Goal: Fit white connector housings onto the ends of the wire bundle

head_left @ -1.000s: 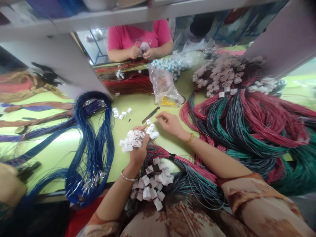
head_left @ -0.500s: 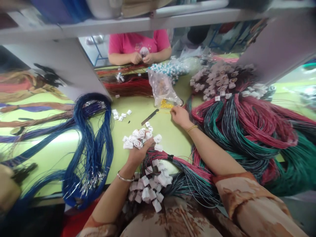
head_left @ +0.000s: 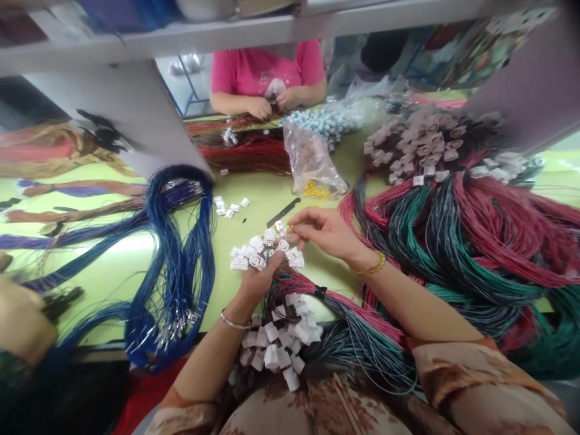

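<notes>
My left hand [head_left: 259, 277] is closed around a bundle of pink, green and dark wires [head_left: 299, 284] near its end. White plastic connectors [head_left: 256, 244] fan out above the fingers. Close beside them, my right hand [head_left: 324, 234] pinches a tiny yellow piece [head_left: 291, 228] between thumb and finger. A black tie [head_left: 320, 292] wraps the wires. More white connectors [head_left: 274, 347] hang at the bundle's other end against my clothing. Small yellow pieces [head_left: 316, 189] lie at the mouth of a clear plastic bag [head_left: 308, 154]. A dark flat blade [head_left: 284, 211] rests on the table.
Blue wires [head_left: 170, 241] with metal ends lie at left. Pink, green and black wires [head_left: 435, 223] with white connectors [head_left: 421, 142] heap at right. Loose white connectors [head_left: 232, 209] lie mid-table. A person in a pink shirt [head_left: 269, 75] works opposite; another hand [head_left: 22, 314] shows far left.
My right hand has moved left and nearer, from the yellow pieces to the connectors at my left hand, bringing a yellow piece. My left hand keeps its hold. The view has shifted slightly.
</notes>
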The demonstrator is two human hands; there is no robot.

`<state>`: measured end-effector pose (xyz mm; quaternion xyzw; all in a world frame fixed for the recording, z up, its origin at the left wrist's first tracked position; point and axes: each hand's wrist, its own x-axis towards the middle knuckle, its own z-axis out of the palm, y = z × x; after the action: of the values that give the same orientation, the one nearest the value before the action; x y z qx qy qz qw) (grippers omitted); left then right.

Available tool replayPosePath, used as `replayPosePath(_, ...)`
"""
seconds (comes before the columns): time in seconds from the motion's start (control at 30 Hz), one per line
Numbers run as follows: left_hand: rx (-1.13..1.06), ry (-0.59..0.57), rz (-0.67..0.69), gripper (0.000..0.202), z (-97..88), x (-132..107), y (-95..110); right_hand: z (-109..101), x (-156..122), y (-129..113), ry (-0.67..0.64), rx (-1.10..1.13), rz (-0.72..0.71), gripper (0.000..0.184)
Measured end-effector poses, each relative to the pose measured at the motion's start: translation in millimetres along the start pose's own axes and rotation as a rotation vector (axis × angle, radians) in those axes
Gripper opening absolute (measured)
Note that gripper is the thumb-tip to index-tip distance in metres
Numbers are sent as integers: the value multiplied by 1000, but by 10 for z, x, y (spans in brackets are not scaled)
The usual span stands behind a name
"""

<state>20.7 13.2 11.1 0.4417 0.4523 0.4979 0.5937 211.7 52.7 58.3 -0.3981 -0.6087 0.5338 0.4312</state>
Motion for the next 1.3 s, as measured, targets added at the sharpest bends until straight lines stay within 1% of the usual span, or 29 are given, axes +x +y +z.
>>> replayPosePath(0.07,6,-10,-5,37,-4,5,-4,85,-93,-110,-2,-160,-105,16)
replayPosePath(0.13,30,-11,0,39,-14,10,-20,125,-145,-164,29,-350,-271,14)
replayPosePath(0.2,57,6,16,39,-24,15,-39,140,-163,-176,39,-495,-430,17)
replayPosePath(0.23,70,20,30,38,-28,17,-46,144,-165,-173,31,-541,-482,18)
replayPosePath(0.3,99,32,63,36,-30,18,-47,156,-164,-161,7,-600,-523,22)
replayPosePath(0.37,128,26,99,33,-25,16,-32,172,-166,-153,-15,-634,-514,23)
replayPosePath(0.43,146,25,128,31,-16,9,-9,188,-175,-152,-19,-650,-493,21)
replayPosePath(0.57,148,44,109,32,-6,-3,14,205,-189,-153,-10,-699,-452,13)
replayPosePath(0.63,159,45,107,31,-14,0,5,208,-188,-144,-25,-739,-459,12)
replayPosePath(0.73,207,62,149,28,-36,16,-15,217,-183,-121,-67,-768,-486,14)
replayPosePath(0.8,246,81,170,28,-46,27,-20,226,-182,-104,-48,-738,-466,12)
replayPosePath(0.87,254,86,171,29,-46,36,-20,233,-185,-85,13,-659,-410,8)
replayPosePath(0.97,169,38,137,32,-38,46,-26,239,-185,-48,78,-514,-336,10)
replayPosePath(1.03,102,-2,113,33,-37,51,-36,241,-179,-27,89,-457,-319,12)
replayPosePath(1.1,83,-16,104,34,-42,56,-45,245,-169,-14,93,-429,-313,13)
replayPosePath(1.23,101,2,116,33,-44,57,-40,255,-160,-18,100,-396,-301,13)
replayPosePath(1.3,95,11,116,33,-34,56,-35,256,-168,-31,99,-415,-308,13)
